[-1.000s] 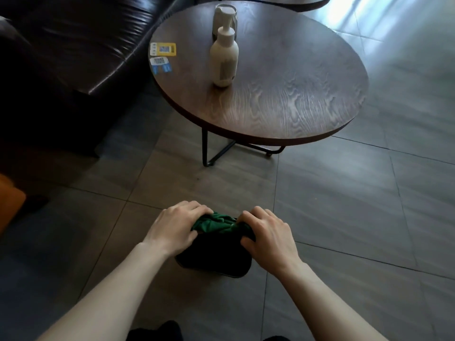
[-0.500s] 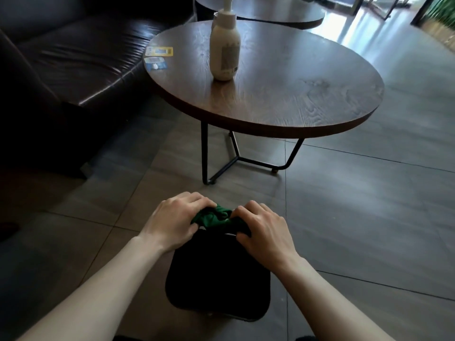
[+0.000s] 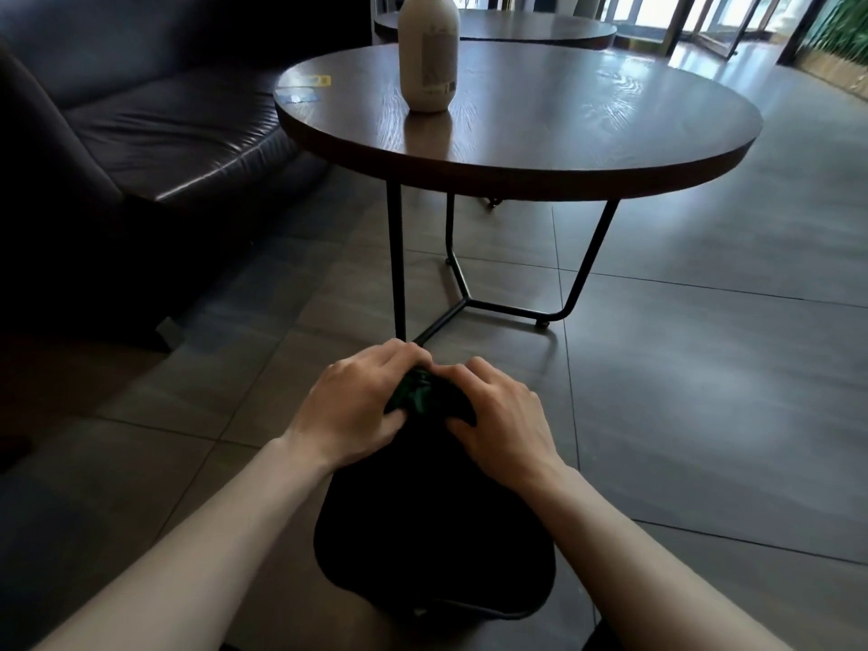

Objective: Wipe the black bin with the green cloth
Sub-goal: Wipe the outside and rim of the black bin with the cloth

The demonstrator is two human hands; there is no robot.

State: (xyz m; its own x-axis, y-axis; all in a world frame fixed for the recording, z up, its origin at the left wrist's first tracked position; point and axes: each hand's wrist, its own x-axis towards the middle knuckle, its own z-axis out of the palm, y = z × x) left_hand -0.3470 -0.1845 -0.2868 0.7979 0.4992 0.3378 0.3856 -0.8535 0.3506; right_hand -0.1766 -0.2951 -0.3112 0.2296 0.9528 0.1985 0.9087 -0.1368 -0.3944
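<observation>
From the head camera, one black bin (image 3: 434, 533) stands on the tiled floor (image 3: 704, 392) at the person's feet, near the legs of a round table (image 3: 563, 133). Two hands meet at its far top edge. The left hand (image 3: 357, 408) and the right hand (image 3: 502, 425) each curl their fingers onto one bunched green cloth (image 3: 415, 392), so both grips are clenched on the cloth, which lies pressed against the bin between them. One pale bottle (image 3: 428, 54) stands on the table, with two small cards (image 3: 305, 86) near its left rim. A second round table (image 3: 540, 28) stands behind. One dark sofa (image 3: 141, 133) sits at left.
</observation>
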